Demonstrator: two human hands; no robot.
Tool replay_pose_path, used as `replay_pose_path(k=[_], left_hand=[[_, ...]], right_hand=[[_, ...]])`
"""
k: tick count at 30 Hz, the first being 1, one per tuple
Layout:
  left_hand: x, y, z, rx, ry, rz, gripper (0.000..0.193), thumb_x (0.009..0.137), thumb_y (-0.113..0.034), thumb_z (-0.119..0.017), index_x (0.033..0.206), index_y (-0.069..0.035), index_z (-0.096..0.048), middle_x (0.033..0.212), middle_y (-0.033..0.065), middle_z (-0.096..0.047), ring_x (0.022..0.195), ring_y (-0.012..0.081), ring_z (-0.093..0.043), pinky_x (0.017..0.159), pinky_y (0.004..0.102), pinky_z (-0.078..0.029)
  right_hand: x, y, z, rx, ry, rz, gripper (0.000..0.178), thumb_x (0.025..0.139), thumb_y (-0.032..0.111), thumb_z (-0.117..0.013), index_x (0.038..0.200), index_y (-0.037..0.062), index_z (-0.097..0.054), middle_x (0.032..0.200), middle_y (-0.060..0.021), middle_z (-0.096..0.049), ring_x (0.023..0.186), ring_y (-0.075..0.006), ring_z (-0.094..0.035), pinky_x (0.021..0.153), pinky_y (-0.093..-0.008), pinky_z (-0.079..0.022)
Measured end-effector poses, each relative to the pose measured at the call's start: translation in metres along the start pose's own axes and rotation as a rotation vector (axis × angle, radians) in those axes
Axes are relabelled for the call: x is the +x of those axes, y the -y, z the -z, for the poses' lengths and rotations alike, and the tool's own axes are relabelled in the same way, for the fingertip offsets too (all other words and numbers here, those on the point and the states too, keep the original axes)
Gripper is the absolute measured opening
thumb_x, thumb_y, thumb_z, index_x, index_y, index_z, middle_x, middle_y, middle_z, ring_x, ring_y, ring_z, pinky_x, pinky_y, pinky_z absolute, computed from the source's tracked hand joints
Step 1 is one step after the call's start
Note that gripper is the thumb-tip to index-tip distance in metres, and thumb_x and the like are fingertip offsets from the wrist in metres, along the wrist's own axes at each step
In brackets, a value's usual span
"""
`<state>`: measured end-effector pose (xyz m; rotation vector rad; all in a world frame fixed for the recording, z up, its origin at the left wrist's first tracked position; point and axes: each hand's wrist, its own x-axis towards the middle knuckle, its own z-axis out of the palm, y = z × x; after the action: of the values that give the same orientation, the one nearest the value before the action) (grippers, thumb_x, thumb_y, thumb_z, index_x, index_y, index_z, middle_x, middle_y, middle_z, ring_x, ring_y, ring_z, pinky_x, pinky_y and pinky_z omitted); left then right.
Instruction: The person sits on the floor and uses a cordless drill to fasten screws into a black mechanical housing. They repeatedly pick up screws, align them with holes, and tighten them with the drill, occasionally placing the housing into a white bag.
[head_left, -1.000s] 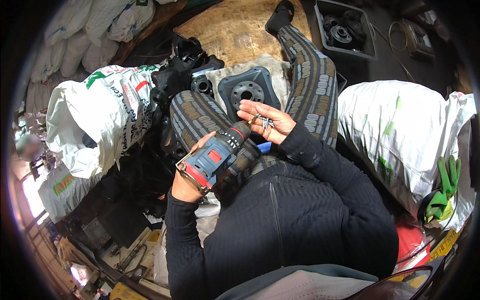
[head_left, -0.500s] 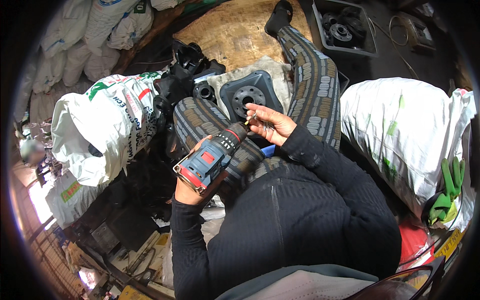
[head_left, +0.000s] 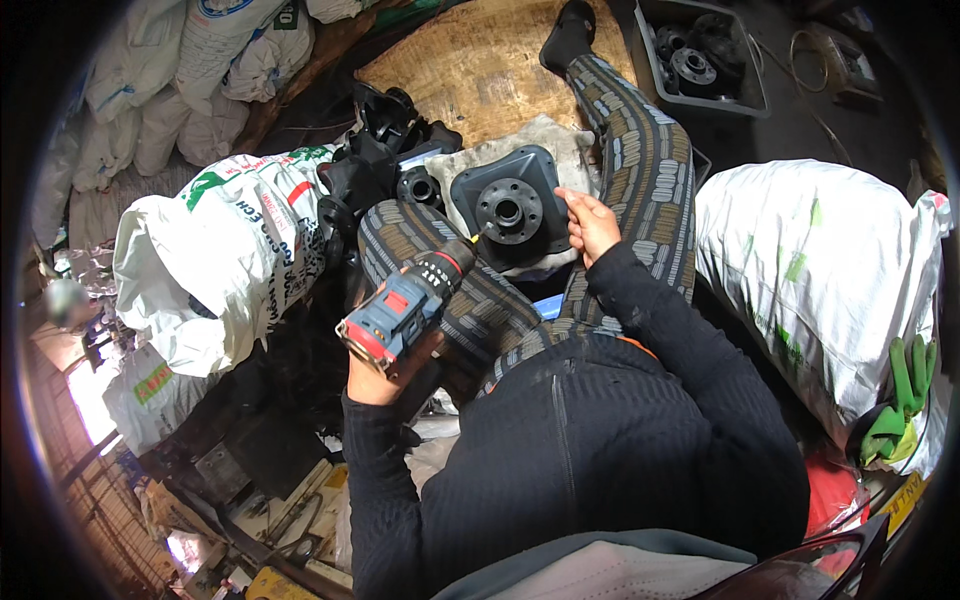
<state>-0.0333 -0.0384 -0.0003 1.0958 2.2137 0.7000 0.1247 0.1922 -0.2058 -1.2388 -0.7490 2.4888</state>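
The left hand (head_left: 386,377) grips a blue-grey, red-trimmed plastic power drill (head_left: 408,300), its long axis slanting up-right toward a dark-grey, squarish, metal-looking housing (head_left: 524,198) on pale cloth (head_left: 572,146), while the nearer right hand (head_left: 595,225) curls by the housing's right edge, contents indiscernible.

Workshop, with power drill (head_left: 402,308) and parts crate (head_left: 718,106)

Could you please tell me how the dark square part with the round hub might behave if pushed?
The dark square part looks stiff, given its crisp edges. Its broad, square outline makes rolling unlikely. The rumpled cloth beneath it might bunch up or drag along.
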Motion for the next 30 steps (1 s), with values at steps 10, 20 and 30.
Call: replay_pose_path(k=[10,20,30], left_hand=[[0.04,0.022,-0.001,-0.037,0.033,0.092,0.035,0.078,-0.024,-0.077,0.104,-0.005,-0.066,0.098,0.0097,-0.067,0.092,0.0288,-0.064,0.081,0.0381,-0.05],[0.047,0.023,0.001,-0.028,0.07,0.141,0.038,0.078,-0.023,-0.078,0.107,-0.004,-0.064,0.103,0.0102,-0.065,0.094,0.0262,-0.063,0.082,0.0375,-0.05],[0.049,0.003,0.0,0.102,0.056,0.082,0.046,0.076,-0.025,-0.08,0.113,-0.004,-0.062,0.107,0.0126,-0.066,0.097,0.0287,-0.065,0.084,0.0366,-0.051]], right_hand=[[0.053,-0.035,-0.001,-0.451,0.099,0.101,0.036,0.084,0.037,-0.075,0.074,0.0036,-0.067,0.067,0.0031,-0.057,0.063,-0.0054,-0.048,0.058,-0.0231,-0.039],[0.03,-0.013,-0.013,-0.395,0.12,0.249,0.036,0.085,0.033,-0.074,0.067,0.0061,-0.06,0.061,0.0071,-0.048,0.059,-0.0027,-0.04,0.052,-0.0231,-0.033],[0.02,-0.004,-0.029,-0.619,0.101,0.325,0.037,0.082,0.036,-0.074,0.074,0.0012,-0.062,0.057,0.002,-0.051,0.055,-0.0054,-0.043,0.052,-0.0271,-0.036]])
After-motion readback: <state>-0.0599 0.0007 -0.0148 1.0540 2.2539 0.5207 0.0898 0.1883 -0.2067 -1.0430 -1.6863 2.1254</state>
